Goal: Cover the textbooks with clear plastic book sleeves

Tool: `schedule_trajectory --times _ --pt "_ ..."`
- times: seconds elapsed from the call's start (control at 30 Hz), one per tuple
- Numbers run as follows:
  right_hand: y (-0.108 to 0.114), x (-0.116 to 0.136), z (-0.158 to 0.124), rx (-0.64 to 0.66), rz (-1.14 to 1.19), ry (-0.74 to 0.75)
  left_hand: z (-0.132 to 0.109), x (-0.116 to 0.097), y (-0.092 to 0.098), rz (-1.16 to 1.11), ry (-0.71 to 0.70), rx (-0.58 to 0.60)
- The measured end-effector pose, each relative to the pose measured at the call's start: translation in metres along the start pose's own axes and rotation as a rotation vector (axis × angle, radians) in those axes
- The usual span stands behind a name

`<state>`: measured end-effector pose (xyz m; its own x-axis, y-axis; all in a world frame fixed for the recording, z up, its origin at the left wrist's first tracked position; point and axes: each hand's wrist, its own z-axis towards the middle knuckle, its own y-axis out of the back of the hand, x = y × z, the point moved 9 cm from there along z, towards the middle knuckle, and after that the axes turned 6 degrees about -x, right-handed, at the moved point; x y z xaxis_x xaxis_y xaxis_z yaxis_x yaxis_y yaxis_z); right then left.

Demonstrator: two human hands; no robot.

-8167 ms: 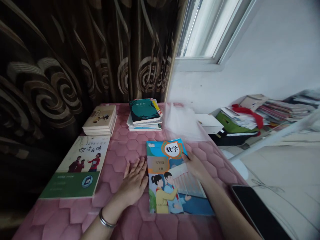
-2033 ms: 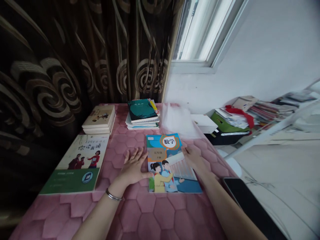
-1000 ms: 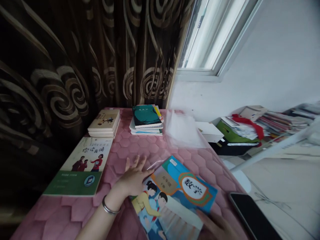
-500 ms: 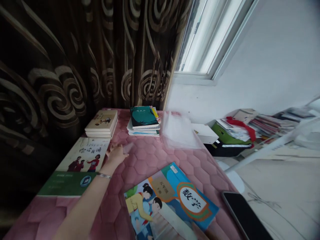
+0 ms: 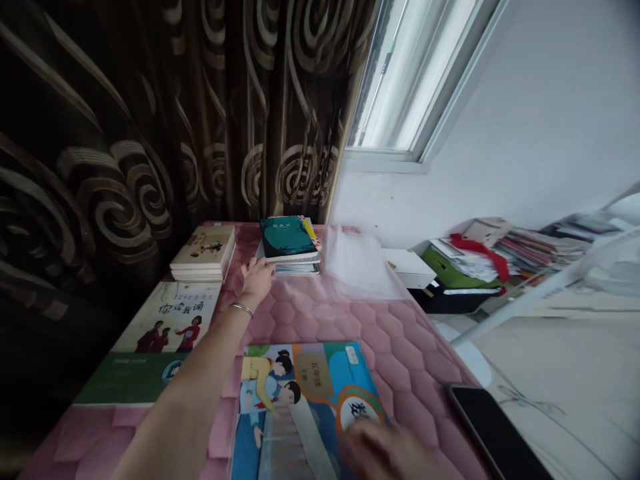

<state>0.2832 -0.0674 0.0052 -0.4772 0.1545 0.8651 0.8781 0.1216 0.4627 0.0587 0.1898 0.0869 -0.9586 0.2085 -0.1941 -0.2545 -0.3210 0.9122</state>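
My left hand [image 5: 257, 277] reaches out to the front left corner of a short book stack with a teal book [image 5: 287, 238] on top. Its fingers are closed on a thin clear plastic sheet [image 5: 300, 285], which is faint against the pink cover. Close to me lies a maths textbook [image 5: 315, 380] with a blue, illustrated front. Over its lower right part is my right hand [image 5: 385, 450], smeared by motion, so its fingers cannot be made out.
A green and white book [image 5: 145, 363] and a stack of tan books [image 5: 203, 250] lie at left. Clear plastic covers [image 5: 357, 263] and a white box [image 5: 413, 269] sit at the back right. A phone [image 5: 493, 427] lies at the right edge of the pink quilted cover [image 5: 400, 347].
My left hand has moved forward and right, from beside the green and white book to the teal-topped stack. The maths textbook has turned straighter and shifted left, with my right hand now over it.
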Motion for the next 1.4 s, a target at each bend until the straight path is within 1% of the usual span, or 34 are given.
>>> schedule_trajectory --times 0.03,0.1,0.13,0.17,0.2,0.27,0.33,0.4,0.47,0.5,0.57,0.6,0.67,0.73,0.8,0.83,0.87,0.9,0.93,1.0,1.07,1.13,1.2,1.23,1.33,1.4 --pt "0.014 0.017 0.026 -0.08 -0.076 0.068 -0.002 0.002 0.001 -0.001 0.014 -0.011" --pt "0.049 0.05 0.084 -0.329 -0.172 0.18 -0.007 0.005 0.007 0.002 0.038 -0.039" --pt "0.064 0.059 0.115 -0.44 -0.185 0.158 -0.009 0.006 0.012 0.004 0.041 -0.056" --pt "0.076 0.059 0.145 -0.502 -0.166 0.073 -0.012 0.005 0.018 0.006 0.037 -0.075" --pt "0.081 0.058 0.173 -0.511 -0.114 -0.002 -0.015 0.004 0.024 0.007 0.026 -0.096" --pt "0.081 0.06 0.216 -0.465 -0.072 -0.036 -0.021 0.0 0.037 0.0 -0.006 -0.144" --pt "0.075 0.06 0.239 -0.399 -0.024 -0.026 -0.026 -0.002 0.049 -0.016 -0.024 -0.191" --pt "0.07 0.06 0.246 -0.346 0.021 0.015 -0.029 -0.003 0.057 -0.037 -0.018 -0.217" --pt "0.07 0.061 0.245 -0.329 0.052 0.066 -0.033 0.002 0.062 -0.074 0.025 -0.234" --pt "0.074 0.061 0.244 -0.339 0.06 0.089 -0.035 0.008 0.064 -0.102 0.064 -0.244" --pt "0.085 0.061 0.243 -0.391 0.057 0.127 -0.043 0.026 0.061 -0.168 0.184 -0.238" --pt "0.091 0.06 0.244 -0.426 0.046 0.14 -0.049 0.037 0.057 -0.195 0.249 -0.213" --pt "0.102 0.059 0.247 -0.492 0.01 0.153 -0.068 0.058 0.043 -0.223 0.351 -0.116" --pt "0.109 0.056 0.251 -0.548 -0.036 0.149 -0.095 0.074 0.031 -0.23 0.399 -0.001" --pt "0.111 0.052 0.255 -0.589 -0.072 0.133 -0.13 0.083 0.023 -0.244 0.418 0.12" --pt "0.11 0.05 0.258 -0.6 -0.082 0.124 -0.149 0.084 0.019 -0.257 0.422 0.19" --pt "0.109 0.048 0.26 -0.603 -0.086 0.113 -0.169 0.082 0.014 -0.272 0.422 0.289" --pt "0.107 0.045 0.262 -0.597 -0.085 0.1 -0.188 0.077 0.011 -0.288 0.414 0.386" --pt "0.105 0.042 0.264 -0.583 -0.079 0.087 -0.206 0.07 0.01 -0.306 0.403 0.452" --pt "0.101 0.038 0.266 -0.538 -0.055 0.061 -0.234 0.057 0.015 -0.302 0.407 0.521" --pt "0.097 0.036 0.266 -0.478 -0.024 0.055 -0.253 0.044 0.02 -0.299 0.434 0.559" --pt "0.095 0.039 0.264 -0.431 0.005 0.08 -0.268 0.033 0.022 -0.29 0.462 0.602" --pt "0.096 0.042 0.261 -0.41 0.033 0.127 -0.281 0.026 0.02 -0.272 0.474 0.606" --pt "0.098 0.044 0.26 -0.41 0.042 0.161 -0.287 0.025 0.018 -0.263 0.475 0.582" --pt "0.107 0.047 0.254 -0.464 -0.035 0.264 -0.312 0.028 0.005 -0.241 0.457 0.455" --pt "0.112 0.046 0.244 -0.542 -0.127 0.3 -0.331 0.031 -0.007 -0.201 0.39 0.375"
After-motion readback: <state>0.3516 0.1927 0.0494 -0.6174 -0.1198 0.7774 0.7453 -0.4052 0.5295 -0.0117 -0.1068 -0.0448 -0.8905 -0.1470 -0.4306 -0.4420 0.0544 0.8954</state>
